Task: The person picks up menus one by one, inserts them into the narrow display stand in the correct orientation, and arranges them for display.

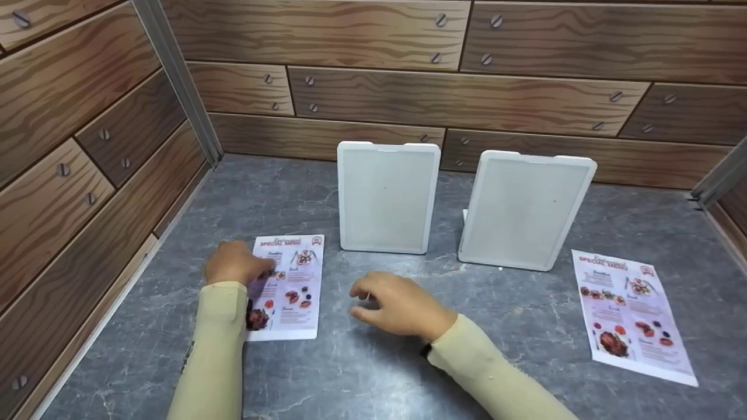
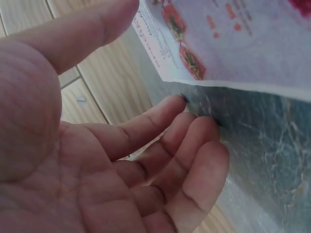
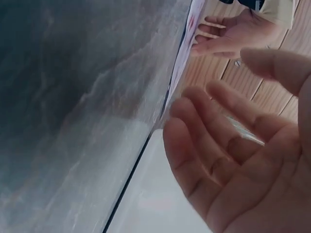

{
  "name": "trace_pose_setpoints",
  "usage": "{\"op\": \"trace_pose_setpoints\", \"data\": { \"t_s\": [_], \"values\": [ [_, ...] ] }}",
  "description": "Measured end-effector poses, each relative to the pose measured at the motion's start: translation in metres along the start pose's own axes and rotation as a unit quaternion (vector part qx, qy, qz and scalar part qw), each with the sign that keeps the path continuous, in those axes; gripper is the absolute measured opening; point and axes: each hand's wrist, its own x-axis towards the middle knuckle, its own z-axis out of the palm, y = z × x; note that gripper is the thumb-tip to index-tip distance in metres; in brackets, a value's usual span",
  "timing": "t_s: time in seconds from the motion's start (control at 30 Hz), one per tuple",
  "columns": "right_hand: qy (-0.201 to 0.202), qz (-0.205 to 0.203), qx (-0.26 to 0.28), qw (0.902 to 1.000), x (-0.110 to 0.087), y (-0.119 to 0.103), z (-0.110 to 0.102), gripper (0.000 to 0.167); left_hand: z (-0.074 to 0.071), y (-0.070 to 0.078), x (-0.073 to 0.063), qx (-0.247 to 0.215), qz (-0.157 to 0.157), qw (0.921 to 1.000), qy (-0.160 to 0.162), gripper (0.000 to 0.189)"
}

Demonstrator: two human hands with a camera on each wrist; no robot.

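My left hand [image 1: 230, 263] is at the left edge of a printed menu sheet [image 1: 300, 315] lying on the table. In the left wrist view its thumb [image 2: 92, 36] reaches toward the sheet, while the loosely bent fingers [image 2: 204, 170] rest by the tabletop beside the paper's edge. The paper is not pinched. My right hand [image 1: 402, 303] hovers to the right of that sheet, its fingers loosely curved with nothing between them. Behind it stand two white framed panels [image 1: 388, 198], upright and leaning back slightly. A second menu sheet [image 1: 633, 309] lies at the right.
The grey marbled table [image 1: 373, 379] is bounded by wood-patterned walls [image 1: 362, 93] at the back and sides. A metal corner strip [image 1: 181, 81] runs up at the left. The right panel [image 1: 528, 210] has a support foot showing at its left side.
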Motion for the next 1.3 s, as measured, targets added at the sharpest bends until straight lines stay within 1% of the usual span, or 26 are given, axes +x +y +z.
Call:
{"op": "trace_pose_setpoints", "data": {
  "t_s": [0.07, 0.13, 0.37, 0.5, 0.7, 0.87, 1.03, 1.1, 1.2, 1.3],
  "values": [
    [-0.014, -0.006, -0.007, 0.9999, 0.0, -0.002, 0.0, 0.031, 0.0, 0.001, 0.0, 0.001, -0.001, 1.0, 0.001, 0.054],
    [-0.019, -0.009, -0.011, 0.9997, 0.0, -0.002, 0.0, 0.033, 0.001, 0.001, 0.0, 0.002, -0.002, 1.0, 0.002, 0.054],
    [-0.006, -0.021, -0.01, 0.9997, 0.0, -0.004, -0.002, 0.032, 0.001, 0.001, -0.001, 0.001, -0.002, 1.0, 0.002, 0.052],
    [-0.007, -0.021, -0.014, 0.9996, 0.001, -0.004, -0.001, 0.032, 0.002, 0.001, 0.0, 0.002, -0.002, 1.0, -0.002, 0.055],
    [-0.005, -0.028, -0.022, 0.9994, 0.001, -0.004, 0.002, 0.031, 0.005, -0.001, -0.001, -0.009, -0.006, 0.9999, -0.006, 0.05],
    [-0.01, -0.028, -0.028, 0.9992, 0.001, -0.005, 0.004, 0.033, 0.003, 0.001, -0.003, -0.013, -0.005, 0.9999, -0.009, 0.048],
    [-0.018, -0.03, -0.029, 0.999, 0.001, -0.005, 0.005, 0.033, 0.001, 0.005, -0.006, -0.006, 0.013, 0.9995, -0.028, 0.046],
    [-0.021, -0.034, -0.031, 0.9987, 0.0, -0.006, 0.006, 0.033, 0.001, 0.007, -0.006, -0.006, 0.023, 0.9989, -0.039, 0.048],
    [-0.029, -0.055, -0.038, 0.9973, 0.0, -0.007, 0.007, 0.034, 0.004, 0.011, -0.006, -0.029, 0.03, 0.9969, -0.066, 0.052],
    [-0.058, -0.082, -0.049, 0.9937, -0.001, -0.008, 0.008, 0.04, 0.008, 0.015, -0.005, -0.053, 0.033, 0.9936, -0.094, 0.057]
  ]
}}
